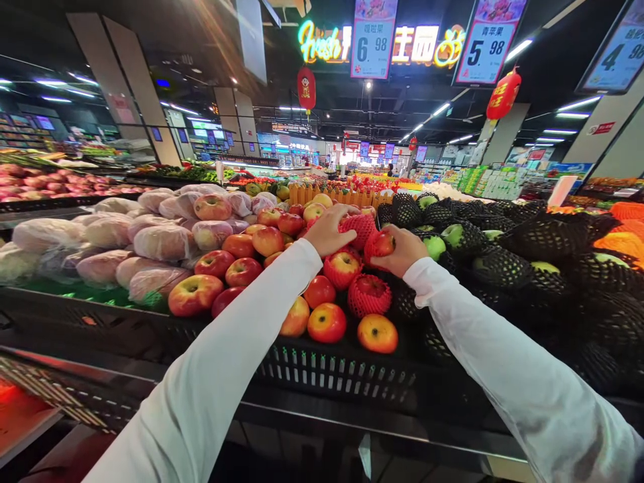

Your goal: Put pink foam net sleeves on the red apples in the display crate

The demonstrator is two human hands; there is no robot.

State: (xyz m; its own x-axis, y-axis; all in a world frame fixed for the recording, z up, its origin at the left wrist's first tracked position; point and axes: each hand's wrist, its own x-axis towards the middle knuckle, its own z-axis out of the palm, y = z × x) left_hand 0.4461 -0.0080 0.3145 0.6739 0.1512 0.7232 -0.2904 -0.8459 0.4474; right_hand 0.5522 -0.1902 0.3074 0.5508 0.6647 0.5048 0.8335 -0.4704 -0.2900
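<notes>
My left hand reaches into the pile of red apples, its fingers curled over an apple in a red foam net, thumb at the near side. Just to the right, my right hand grips another red apple partly covered by the same kind of net. Below the hands lie a netted apple with its top showing and one more wrapped apple. Bare red-yellow apples sit around them in a black slotted crate. The far fingers of both hands are partly hidden.
Fruit in clear wrap is heaped on the left. Green apples in black nets fill the right side, with orange-netted fruit beyond. Price signs and a red lantern hang overhead. A pillar stands at the back left.
</notes>
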